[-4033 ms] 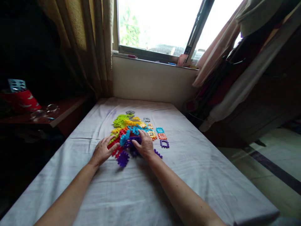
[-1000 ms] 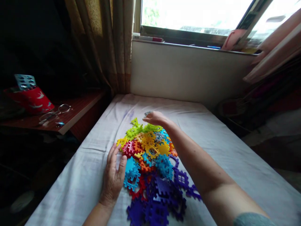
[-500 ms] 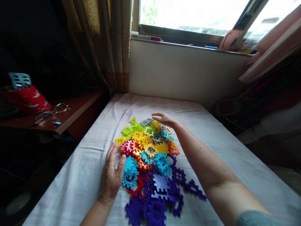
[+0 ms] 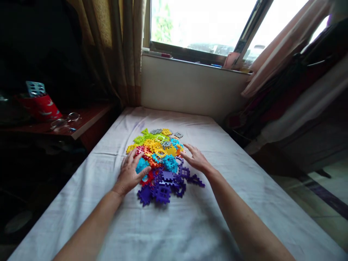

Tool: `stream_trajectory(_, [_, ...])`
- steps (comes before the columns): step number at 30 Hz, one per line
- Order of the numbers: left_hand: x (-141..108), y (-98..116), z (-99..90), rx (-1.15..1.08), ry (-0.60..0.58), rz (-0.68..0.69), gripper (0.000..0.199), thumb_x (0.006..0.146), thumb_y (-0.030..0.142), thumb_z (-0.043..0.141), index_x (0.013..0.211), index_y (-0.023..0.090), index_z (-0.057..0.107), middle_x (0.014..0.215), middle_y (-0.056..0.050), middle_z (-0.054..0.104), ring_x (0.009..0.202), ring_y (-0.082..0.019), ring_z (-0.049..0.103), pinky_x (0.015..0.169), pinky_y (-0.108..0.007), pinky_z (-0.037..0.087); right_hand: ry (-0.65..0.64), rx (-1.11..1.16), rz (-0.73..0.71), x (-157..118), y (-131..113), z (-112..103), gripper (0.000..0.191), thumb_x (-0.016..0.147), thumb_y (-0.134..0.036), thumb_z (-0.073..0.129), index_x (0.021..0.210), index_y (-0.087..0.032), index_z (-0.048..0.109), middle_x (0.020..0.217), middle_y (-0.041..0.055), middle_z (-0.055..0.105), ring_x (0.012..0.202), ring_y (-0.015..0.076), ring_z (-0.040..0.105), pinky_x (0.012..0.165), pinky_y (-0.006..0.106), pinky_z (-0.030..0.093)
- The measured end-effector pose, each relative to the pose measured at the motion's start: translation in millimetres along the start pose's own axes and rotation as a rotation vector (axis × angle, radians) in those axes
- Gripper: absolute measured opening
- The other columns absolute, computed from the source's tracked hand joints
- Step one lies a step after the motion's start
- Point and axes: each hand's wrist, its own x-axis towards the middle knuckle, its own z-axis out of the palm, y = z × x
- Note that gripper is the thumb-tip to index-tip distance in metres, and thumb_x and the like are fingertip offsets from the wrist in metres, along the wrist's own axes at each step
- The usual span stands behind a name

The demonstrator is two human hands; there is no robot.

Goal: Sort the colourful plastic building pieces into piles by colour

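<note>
A heap of flat plastic interlocking building pieces with notched edges lies on the bed, grouped roughly by colour. Purple pieces (image 4: 162, 193) are at the near end, yellow pieces (image 4: 152, 145) in the middle, and green pieces (image 4: 139, 140) with grey ones (image 4: 156, 131) at the far end. My left hand (image 4: 131, 171) rests at the heap's left side, fingers spread, by the light-blue pieces (image 4: 141, 165) and red ones. At the right edge my right hand (image 4: 196, 158) has its fingers stretched out near the orange and blue pieces (image 4: 170, 163). Neither hand grips a piece.
A pale sheet (image 4: 187, 232) covers the bed. On the left, a wooden table (image 4: 89, 121) holds a red patterned container (image 4: 46, 107) and eyeglasses (image 4: 65, 121). Ahead are a wall and a window with a curtain (image 4: 130, 54); clothes (image 4: 274, 90) hang at the right.
My right hand has come back from the heap's far end to its right side. My left hand stays at the left side. The view has shifted, so the heap appears smaller and farther off.
</note>
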Motion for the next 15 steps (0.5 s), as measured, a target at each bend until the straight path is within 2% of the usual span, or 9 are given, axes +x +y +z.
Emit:
stream_trajectory(3, [-26.0, 20.0, -2.5, 0.091, -0.235, 0.153, 0.088, 0.072, 0.072, 0.067, 0.148, 0.033, 0.046, 0.161, -0.013, 0.034, 0.149, -0.040, 0.026, 0.117, -0.066, 0.021, -0.132, -0.050, 0.007, -62.9, 10.6, 2.7, 0.089, 0.076, -0.064, 0.070, 0.153, -0.034, 0.038, 0.162, 0.0130, 0.032, 0.149, 0.0340, 0.028, 0.115, 0.057, 0.030])
stream_trajectory(5, [-41.0, 33.6, 0.9, 0.121, -0.297, 0.216, 0.092, 0.067, 0.067, 0.074, 0.148, 0.035, 0.045, 0.162, -0.013, 0.031, 0.150, -0.042, 0.024, 0.117, -0.069, 0.016, -0.215, -0.090, -0.032, -90.7, 5.2, 11.2, 0.102, 0.067, -0.063, 0.078, 0.155, -0.034, 0.035, 0.163, 0.0149, 0.028, 0.151, 0.0375, 0.023, 0.115, 0.062, 0.025])
stream_trajectory(7, [-47.1, 44.3, 6.7, 0.145, -0.302, 0.224, 0.082, 0.071, 0.061, 0.074, 0.144, 0.034, 0.050, 0.162, -0.013, 0.032, 0.150, -0.040, 0.025, 0.117, -0.070, 0.011, -0.225, -0.114, -0.084, -103.0, -10.3, 22.5, 0.102, 0.066, -0.060, 0.080, 0.154, -0.033, 0.036, 0.162, 0.0157, 0.030, 0.150, 0.0382, 0.025, 0.115, 0.062, 0.024])
stream_trajectory(9, [-42.1, 50.1, 11.8, 0.159, -0.270, 0.176, 0.070, 0.077, 0.056, 0.070, 0.140, 0.029, 0.055, 0.160, -0.015, 0.036, 0.149, -0.038, 0.028, 0.118, -0.069, 0.012, -0.160, -0.100, -0.134, -101.2, -31.7, 33.7, 0.087, 0.074, -0.056, 0.076, 0.150, -0.032, 0.043, 0.157, 0.0139, 0.042, 0.145, 0.0347, 0.036, 0.114, 0.057, 0.029])
stream_trajectory(12, [-19.4, 49.3, 13.7, 0.178, -0.165, 0.077, 0.065, 0.081, 0.053, 0.065, 0.137, 0.022, 0.056, 0.156, -0.018, 0.041, 0.147, -0.036, 0.032, 0.119, -0.065, 0.017, -0.002, -0.047, -0.165, -79.8, -63.8, 44.9, 0.060, 0.086, -0.052, 0.065, 0.141, -0.033, 0.054, 0.144, 0.0089, 0.058, 0.134, 0.0286, 0.050, 0.111, 0.049, 0.036])
stream_trajectory(15, [7.1, 38.1, 8.6, 0.227, -0.059, -0.020, 0.070, 0.083, 0.050, 0.061, 0.144, 0.017, 0.048, 0.157, -0.020, 0.039, 0.148, -0.036, 0.030, 0.119, -0.063, 0.018, 0.148, 0.012, -0.084, -48.2, -85.1, 44.0, 0.051, 0.093, -0.049, 0.056, 0.141, -0.029, 0.054, 0.141, 0.0084, 0.060, 0.131, 0.0261, 0.053, 0.109, 0.045, 0.038])
